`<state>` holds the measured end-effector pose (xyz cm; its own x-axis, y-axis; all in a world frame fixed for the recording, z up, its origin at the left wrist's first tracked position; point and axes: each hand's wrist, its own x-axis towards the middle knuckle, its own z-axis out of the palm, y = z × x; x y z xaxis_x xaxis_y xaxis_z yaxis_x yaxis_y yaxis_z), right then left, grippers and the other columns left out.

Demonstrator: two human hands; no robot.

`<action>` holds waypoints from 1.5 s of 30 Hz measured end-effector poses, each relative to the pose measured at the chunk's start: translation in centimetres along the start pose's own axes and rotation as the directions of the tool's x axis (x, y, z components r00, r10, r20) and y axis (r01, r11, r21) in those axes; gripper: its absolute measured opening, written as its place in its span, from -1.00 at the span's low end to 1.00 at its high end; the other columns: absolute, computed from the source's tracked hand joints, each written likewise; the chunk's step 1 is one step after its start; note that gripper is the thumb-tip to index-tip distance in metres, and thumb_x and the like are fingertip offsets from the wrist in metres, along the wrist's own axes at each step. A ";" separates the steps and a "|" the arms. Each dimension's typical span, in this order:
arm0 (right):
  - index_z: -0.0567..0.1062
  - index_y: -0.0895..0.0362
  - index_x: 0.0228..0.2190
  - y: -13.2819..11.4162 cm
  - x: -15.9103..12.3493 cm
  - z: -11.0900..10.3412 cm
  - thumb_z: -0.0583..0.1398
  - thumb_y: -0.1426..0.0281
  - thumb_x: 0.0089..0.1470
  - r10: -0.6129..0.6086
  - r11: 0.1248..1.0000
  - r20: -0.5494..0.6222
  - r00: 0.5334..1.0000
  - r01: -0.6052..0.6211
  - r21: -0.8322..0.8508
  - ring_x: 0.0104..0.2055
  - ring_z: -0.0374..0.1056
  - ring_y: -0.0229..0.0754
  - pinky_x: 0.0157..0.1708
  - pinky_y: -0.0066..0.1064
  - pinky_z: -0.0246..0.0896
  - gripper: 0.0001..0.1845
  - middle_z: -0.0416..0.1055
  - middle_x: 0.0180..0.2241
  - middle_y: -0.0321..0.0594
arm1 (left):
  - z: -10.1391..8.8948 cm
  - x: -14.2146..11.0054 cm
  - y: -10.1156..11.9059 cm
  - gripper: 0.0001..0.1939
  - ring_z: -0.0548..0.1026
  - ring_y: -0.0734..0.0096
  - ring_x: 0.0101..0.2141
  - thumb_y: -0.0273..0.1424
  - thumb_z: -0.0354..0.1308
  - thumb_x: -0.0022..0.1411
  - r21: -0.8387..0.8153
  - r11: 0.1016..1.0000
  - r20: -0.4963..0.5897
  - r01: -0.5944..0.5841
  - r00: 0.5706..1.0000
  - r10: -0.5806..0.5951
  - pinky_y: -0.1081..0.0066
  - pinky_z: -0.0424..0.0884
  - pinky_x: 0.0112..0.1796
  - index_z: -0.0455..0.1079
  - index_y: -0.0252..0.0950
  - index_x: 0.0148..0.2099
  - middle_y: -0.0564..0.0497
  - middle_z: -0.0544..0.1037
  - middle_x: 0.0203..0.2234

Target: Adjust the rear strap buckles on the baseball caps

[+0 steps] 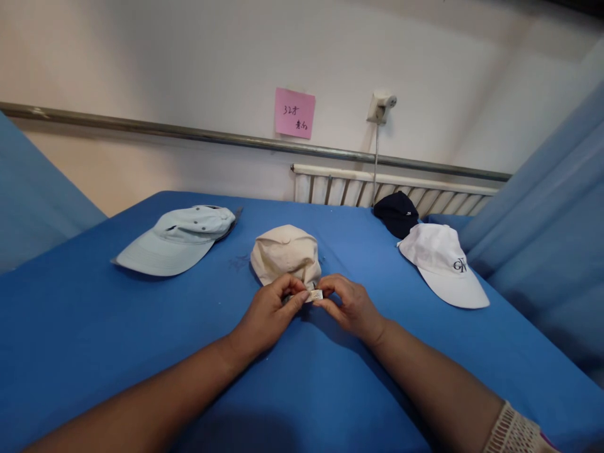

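Note:
A beige cap (285, 248) sits in the middle of the blue-covered table, its crown up and its near edge toward me. At that edge is a short pale strap or tab (316, 295), with faint marks on it too small to read. My left hand (276, 308) pinches it from the left between thumb and fingers. From the other side, my right hand (348, 305) pinches its right end between thumb and forefinger. The fingers partly cover the strap and the cap's lower edge.
A pale blue cap (177, 239) lies on the blue table cover (117, 352) at the left. To the right are a white cap (441, 261) and a black cap (395, 212). Behind stand a radiator (330, 187) and a wall rail (212, 136); blue curtains (552, 207) flank the table.

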<state>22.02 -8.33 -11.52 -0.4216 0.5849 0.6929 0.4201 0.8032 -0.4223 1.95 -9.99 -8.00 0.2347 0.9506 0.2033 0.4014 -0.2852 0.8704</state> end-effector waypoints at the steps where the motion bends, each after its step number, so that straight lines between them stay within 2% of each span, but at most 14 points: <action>1: 0.41 0.09 -0.16 0.0 0.0 -0.1 0.20 0.32 0.21 0.006 1.000 -0.013 1.000 -0.006 0.009 -0.33 0.42 -0.17 -0.30 -0.35 0.37 -0.83 0.47 -0.32 -0.19 | -0.2 0.0 0.2 -0.82 0.47 0.37 -0.38 -0.26 0.11 0.25 0.033 0.999 0.001 -0.018 1.000 0.018 0.39 0.38 -0.30 0.40 -0.26 -0.25 0.05 0.51 -0.43; 4: 0.41 0.08 -0.17 0.1 0.0 -0.3 0.20 0.33 0.21 0.031 0.999 -0.045 0.998 -0.029 0.039 -0.33 0.42 -0.17 -0.30 -0.36 0.38 -0.84 0.47 -0.32 -0.19 | -0.8 -0.1 1.0 -0.83 0.48 0.34 -0.33 -0.29 0.07 0.27 0.128 0.991 0.004 -0.049 0.999 0.049 0.40 0.35 -0.31 0.40 -0.26 -0.20 0.02 0.54 -0.35; 8: 0.41 0.07 -0.18 0.3 0.0 -0.5 0.21 0.33 0.20 0.062 0.997 -0.061 0.996 -0.059 0.050 -0.34 0.43 -0.18 -0.29 -0.34 0.40 -0.85 0.48 -0.31 -0.19 | -1.1 -0.1 1.2 -0.82 0.48 0.33 -0.37 -0.31 0.09 0.25 0.191 0.980 0.029 -0.052 0.998 0.047 0.40 0.32 -0.36 0.40 -0.26 -0.15 0.00 0.56 -0.32; 15: 0.41 0.07 -0.17 0.1 0.1 -0.3 0.21 0.34 0.19 0.063 0.997 -0.016 0.998 -0.063 0.045 -0.33 0.43 -0.18 -0.30 -0.33 0.40 -0.84 0.49 -0.30 -0.20 | -0.8 -0.1 0.4 -0.87 0.50 0.29 -0.30 -0.33 0.10 0.25 0.146 0.984 0.031 -0.100 0.995 0.097 0.33 0.37 -0.22 0.40 -0.25 -0.19 -0.01 0.55 -0.34; 22: 0.40 0.08 -0.17 -0.1 -0.1 0.0 0.21 0.32 0.20 0.074 0.994 -0.006 0.997 -0.073 0.080 -0.33 0.43 -0.19 -0.31 -0.35 0.39 -0.83 0.47 -0.31 -0.20 | -0.8 0.1 0.3 -0.91 0.48 0.31 -0.33 -0.36 0.12 0.23 0.127 0.987 0.037 -0.101 0.995 0.097 0.35 0.36 -0.25 0.38 -0.26 -0.23 0.01 0.53 -0.37; 28: 0.41 0.09 -0.24 -0.2 -0.1 -0.1 0.24 0.32 0.15 0.145 0.981 0.018 0.989 -0.146 0.129 -0.38 0.43 -0.21 -0.34 -0.38 0.37 -0.85 0.47 -0.40 -0.26 | -0.9 0.0 0.5 -0.92 0.47 0.33 -0.36 -0.36 0.12 0.24 0.136 0.986 0.051 -0.099 0.994 0.093 0.37 0.34 -0.28 0.38 -0.26 -0.25 0.02 0.52 -0.40; 35: 0.40 0.09 -0.27 -0.2 -0.1 0.3 0.28 0.35 0.09 0.269 0.909 0.083 0.960 -0.281 0.307 -0.37 0.46 -0.23 -0.36 -0.42 0.38 -0.82 0.50 -0.37 -0.29 | -0.9 0.0 1.1 -0.95 0.45 0.35 -0.39 -0.40 0.11 0.21 0.150 0.983 0.061 -0.103 0.994 0.095 0.40 0.32 -0.32 0.36 -0.26 -0.29 0.04 0.50 -0.44; 39: 0.42 0.08 -0.27 -0.2 -0.1 0.1 0.28 0.39 0.10 0.247 0.926 0.149 0.957 -0.279 0.253 -0.34 0.45 -0.22 -0.32 -0.40 0.37 -0.85 0.51 -0.34 -0.26 | -0.9 -0.1 1.2 -0.96 0.45 0.37 -0.40 -0.42 0.11 0.20 0.149 0.981 0.084 -0.123 0.990 0.111 0.41 0.32 -0.32 0.36 -0.27 -0.31 0.06 0.49 -0.45; 45: 0.43 0.09 -0.22 -0.3 0.0 -0.2 0.25 0.38 0.15 0.136 0.979 0.165 0.977 -0.158 0.129 -0.29 0.44 -0.19 -0.26 -0.36 0.35 -0.86 0.50 -0.30 -0.21 | -0.9 -0.2 1.0 -0.95 0.45 0.39 -0.40 -0.42 0.11 0.21 0.176 0.974 0.108 -0.140 0.987 0.122 0.41 0.32 -0.33 0.37 -0.27 -0.32 0.07 0.49 -0.46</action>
<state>22.08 -8.58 -11.25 -0.4868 0.6996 0.5231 0.3745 0.7082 -0.5986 1.52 -10.39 -6.74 0.3760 0.8899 0.2583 0.5142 -0.4323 0.7407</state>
